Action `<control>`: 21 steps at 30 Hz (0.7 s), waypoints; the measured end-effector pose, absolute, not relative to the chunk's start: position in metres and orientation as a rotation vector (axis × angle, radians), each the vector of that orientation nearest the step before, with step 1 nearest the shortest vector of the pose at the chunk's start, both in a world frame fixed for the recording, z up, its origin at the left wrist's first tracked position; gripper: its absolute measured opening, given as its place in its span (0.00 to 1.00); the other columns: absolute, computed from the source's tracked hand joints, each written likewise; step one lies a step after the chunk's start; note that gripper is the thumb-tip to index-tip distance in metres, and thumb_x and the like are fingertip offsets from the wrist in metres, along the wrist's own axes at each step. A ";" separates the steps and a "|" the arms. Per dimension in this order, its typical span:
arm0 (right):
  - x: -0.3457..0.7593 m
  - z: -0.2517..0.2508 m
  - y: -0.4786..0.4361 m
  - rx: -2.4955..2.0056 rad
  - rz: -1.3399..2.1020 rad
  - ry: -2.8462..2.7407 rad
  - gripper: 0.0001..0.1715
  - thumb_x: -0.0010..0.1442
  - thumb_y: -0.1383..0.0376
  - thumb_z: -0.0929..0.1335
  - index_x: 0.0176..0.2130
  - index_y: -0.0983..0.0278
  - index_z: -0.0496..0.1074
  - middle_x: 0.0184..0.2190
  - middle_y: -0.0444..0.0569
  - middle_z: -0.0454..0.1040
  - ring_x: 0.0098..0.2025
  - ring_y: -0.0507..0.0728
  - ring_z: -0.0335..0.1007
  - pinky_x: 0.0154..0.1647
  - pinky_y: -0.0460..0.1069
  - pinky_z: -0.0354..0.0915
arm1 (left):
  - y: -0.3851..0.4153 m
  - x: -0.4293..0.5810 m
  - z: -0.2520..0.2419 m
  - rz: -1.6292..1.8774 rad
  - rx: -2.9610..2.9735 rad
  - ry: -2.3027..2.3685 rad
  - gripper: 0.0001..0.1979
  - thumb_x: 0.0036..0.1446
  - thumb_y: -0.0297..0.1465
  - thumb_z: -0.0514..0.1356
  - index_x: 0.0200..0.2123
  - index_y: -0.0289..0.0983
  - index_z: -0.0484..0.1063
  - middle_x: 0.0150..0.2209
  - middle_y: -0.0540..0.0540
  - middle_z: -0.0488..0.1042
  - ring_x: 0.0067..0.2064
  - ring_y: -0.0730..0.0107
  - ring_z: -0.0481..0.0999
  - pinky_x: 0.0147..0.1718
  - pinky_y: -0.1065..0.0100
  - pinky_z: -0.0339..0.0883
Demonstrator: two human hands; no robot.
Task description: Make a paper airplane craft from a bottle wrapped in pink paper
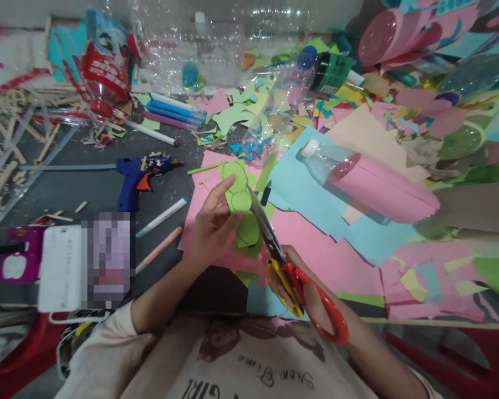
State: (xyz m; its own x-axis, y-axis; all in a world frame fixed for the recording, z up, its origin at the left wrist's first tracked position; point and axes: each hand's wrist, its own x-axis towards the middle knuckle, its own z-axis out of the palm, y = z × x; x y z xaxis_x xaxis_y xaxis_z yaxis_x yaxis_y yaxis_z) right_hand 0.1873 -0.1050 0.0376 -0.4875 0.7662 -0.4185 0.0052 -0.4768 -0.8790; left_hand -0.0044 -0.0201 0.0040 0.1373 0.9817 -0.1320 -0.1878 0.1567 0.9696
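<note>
My left hand (pixel 211 228) pinches a light green paper shape (pixel 241 208) with pencil outlines, holding it up over the table. My right hand (pixel 305 288) grips a pair of scissors (pixel 286 260) with red and yellow handles; the blades reach up along the right edge of the green paper. Pink paper sheets (pixel 316 249) and a blue sheet (pixel 299 191) lie under both hands.
A blue glue gun (pixel 139 174), markers (pixel 174 111) and a white pen (pixel 162 217) lie at left. A clear bottle with rolled pink paper inside (pixel 370 185) lies at right. Paper scraps, wooden sticks (pixel 16 138), a phone (pixel 108 257) and empty plastic bottles (pixel 216 44) crowd the table.
</note>
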 end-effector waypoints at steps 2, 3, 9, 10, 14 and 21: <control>0.191 0.039 -0.103 -1.116 2.051 -1.182 0.40 0.58 0.31 0.53 0.48 0.59 0.58 0.31 0.41 0.60 0.24 0.49 0.50 0.24 0.48 0.55 | -0.020 -0.006 0.004 1.075 1.016 1.029 0.28 0.54 0.39 0.68 0.58 0.45 0.68 0.24 0.55 0.72 0.23 0.79 0.69 0.20 0.76 0.62; 0.193 0.039 -0.102 -1.106 2.055 -1.183 0.39 0.58 0.31 0.53 0.48 0.59 0.59 0.31 0.41 0.60 0.25 0.49 0.50 0.25 0.48 0.55 | -0.019 -0.007 0.004 1.054 1.014 1.023 0.29 0.54 0.39 0.68 0.58 0.45 0.68 0.25 0.55 0.73 0.23 0.79 0.70 0.21 0.76 0.63; 0.196 0.035 -0.101 -1.170 2.097 -1.142 0.44 0.54 0.28 0.54 0.52 0.58 0.56 0.30 0.40 0.61 0.22 0.49 0.51 0.21 0.47 0.52 | -0.022 -0.009 0.006 0.977 0.995 1.007 0.30 0.54 0.38 0.69 0.60 0.44 0.68 0.28 0.52 0.77 0.27 0.75 0.74 0.24 0.74 0.67; 0.195 0.035 -0.101 -1.171 2.083 -1.142 0.44 0.54 0.29 0.55 0.52 0.58 0.57 0.29 0.40 0.61 0.22 0.48 0.51 0.21 0.47 0.52 | -0.022 -0.009 0.007 0.970 0.991 1.010 0.31 0.54 0.39 0.69 0.60 0.43 0.68 0.28 0.52 0.77 0.27 0.75 0.74 0.23 0.74 0.67; 0.192 0.037 -0.101 -1.163 2.026 -1.132 0.41 0.57 0.31 0.55 0.50 0.60 0.58 0.23 0.36 0.58 0.19 0.48 0.48 0.20 0.47 0.51 | -0.022 -0.009 0.007 0.942 0.974 1.020 0.33 0.53 0.39 0.69 0.61 0.43 0.66 0.26 0.53 0.76 0.26 0.75 0.73 0.23 0.75 0.66; 0.192 0.040 -0.100 -1.222 1.986 -1.163 0.39 0.58 0.31 0.56 0.48 0.59 0.59 0.22 0.36 0.58 0.19 0.48 0.48 0.21 0.47 0.53 | -0.019 -0.013 0.005 0.966 0.960 0.962 0.35 0.52 0.39 0.70 0.62 0.44 0.66 0.33 0.49 0.81 0.31 0.73 0.78 0.29 0.74 0.70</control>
